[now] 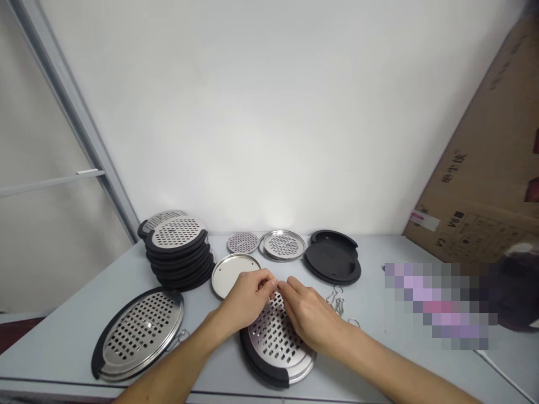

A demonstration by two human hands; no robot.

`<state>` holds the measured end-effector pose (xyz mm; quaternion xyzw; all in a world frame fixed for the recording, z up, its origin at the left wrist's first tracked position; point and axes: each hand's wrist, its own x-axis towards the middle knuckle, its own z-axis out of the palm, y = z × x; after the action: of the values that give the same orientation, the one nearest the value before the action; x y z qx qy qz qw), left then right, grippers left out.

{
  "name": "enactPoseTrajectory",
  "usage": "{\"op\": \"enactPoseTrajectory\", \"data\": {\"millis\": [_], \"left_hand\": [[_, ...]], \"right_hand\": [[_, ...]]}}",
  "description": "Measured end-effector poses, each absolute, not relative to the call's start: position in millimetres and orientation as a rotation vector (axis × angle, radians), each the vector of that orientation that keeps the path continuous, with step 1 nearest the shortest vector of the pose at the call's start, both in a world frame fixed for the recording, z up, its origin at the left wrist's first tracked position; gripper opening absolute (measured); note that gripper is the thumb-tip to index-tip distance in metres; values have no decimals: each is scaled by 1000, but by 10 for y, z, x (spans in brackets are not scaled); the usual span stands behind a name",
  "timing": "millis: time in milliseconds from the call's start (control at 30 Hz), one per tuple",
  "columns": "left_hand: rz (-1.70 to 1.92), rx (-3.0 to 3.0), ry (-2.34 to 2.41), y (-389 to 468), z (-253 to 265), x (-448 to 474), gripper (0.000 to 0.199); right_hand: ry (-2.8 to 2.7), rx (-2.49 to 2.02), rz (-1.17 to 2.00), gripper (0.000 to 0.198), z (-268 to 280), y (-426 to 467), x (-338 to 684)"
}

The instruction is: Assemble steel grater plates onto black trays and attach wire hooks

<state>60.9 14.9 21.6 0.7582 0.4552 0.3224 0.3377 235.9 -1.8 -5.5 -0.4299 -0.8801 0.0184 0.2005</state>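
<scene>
A round grater-like metal plate with slot holes and a thick black edge strip lies before me near the table's front. Over its far edge, my left hand and my right hand meet with fingertips pinched together. Whatever sits between the fingers is too small and covered to make out. Beside my right hand lie several small wire clips with rings. A plain shiny round plate with small holes is partly behind my left hand.
To the left, a similar slotted plate rests near a stack of black-rimmed plates. Along the wall are a small perforated disc, a rimmed perforated disc and black round pieces. A cardboard box leans at right.
</scene>
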Motion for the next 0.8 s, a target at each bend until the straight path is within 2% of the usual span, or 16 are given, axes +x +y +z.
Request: {"op": "enactPoseTrajectory", "data": {"millis": [333, 533, 800], "left_hand": [[846, 1718, 1068, 274, 169, 557, 35], [733, 1720, 989, 218, 242, 535, 35], [700, 1602, 953, 219, 316, 520, 27]], "right_hand": [[-2290, -1171, 102, 21, -27, 119, 2441], [-2256, -1177, 142, 20, -33, 149, 2438], [-2277, -1174, 203, 19, -48, 125, 2423]]}}
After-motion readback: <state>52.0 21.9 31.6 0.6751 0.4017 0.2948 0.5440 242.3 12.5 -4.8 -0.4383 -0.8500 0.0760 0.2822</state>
